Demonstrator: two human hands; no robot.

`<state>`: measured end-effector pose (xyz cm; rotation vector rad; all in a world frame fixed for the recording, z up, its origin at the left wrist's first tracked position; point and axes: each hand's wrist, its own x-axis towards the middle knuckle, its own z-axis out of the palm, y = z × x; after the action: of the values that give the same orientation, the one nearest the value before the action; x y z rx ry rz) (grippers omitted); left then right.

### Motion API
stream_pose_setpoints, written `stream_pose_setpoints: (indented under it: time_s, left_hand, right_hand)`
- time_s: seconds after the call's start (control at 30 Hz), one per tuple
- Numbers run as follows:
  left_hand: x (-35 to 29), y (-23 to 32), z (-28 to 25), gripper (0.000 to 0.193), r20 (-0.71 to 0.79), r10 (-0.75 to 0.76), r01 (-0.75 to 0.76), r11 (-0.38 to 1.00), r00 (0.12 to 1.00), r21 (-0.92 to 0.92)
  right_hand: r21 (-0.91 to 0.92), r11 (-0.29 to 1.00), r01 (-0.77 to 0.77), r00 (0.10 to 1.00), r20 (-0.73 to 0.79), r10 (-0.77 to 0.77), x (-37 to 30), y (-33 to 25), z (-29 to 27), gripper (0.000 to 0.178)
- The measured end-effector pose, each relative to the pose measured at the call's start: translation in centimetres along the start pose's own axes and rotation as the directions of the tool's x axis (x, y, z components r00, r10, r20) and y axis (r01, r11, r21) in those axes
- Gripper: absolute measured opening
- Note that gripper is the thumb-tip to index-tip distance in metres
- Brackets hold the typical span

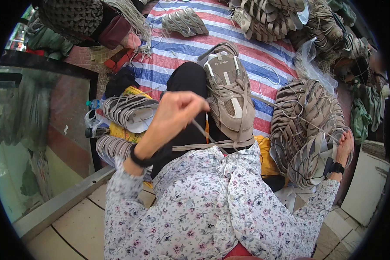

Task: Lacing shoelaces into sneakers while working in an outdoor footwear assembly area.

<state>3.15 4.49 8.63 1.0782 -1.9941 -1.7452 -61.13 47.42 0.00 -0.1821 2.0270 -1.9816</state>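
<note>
Propped upright against my lap is a beige-grey shoe upper (230, 86) with mesh panels and white accents, toe toward me. Flat shoelaces (242, 97) run loosely through its eyelets. My left hand (182, 106), raised just left of the upper, is closed in a pinch on a shoelace end; a strand hangs below it. Far to the right, my right hand (344, 145) is closed on another shoelace, which stretches from the upper across a stack of shoe uppers (307, 117). Its fingertips are small and partly turned away. A loose lace band (190, 147) lies across my lap.
Nested uppers (130, 108) lie on my left, more (184, 22) on the striped sheet (169, 47) ahead. A large pile (268, 19) is at the far right. A glass-panelled frame (43, 130) stands left; a person's dark-clad legs (112, 30) show at upper left.
</note>
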Motion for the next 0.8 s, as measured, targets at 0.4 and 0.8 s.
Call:
stream_pose_setpoints:
  time_s: [0.4,0.8]
  left_hand:
    - [7.4,-6.8,2.6,0.026,-0.232,0.142,-0.062,0.944,0.962,0.323]
    - [8.2,-6.5,2.7,0.025,-0.180,0.071,-0.021,0.964,0.981,0.267]
  right_hand:
    - [-0.210,0.970,0.122,0.828,0.561,0.017,-15.5,-1.1,31.2,0.018]
    - [-0.161,0.986,-0.035,0.591,0.793,0.150,-21.5,2.2,43.0,0.016]
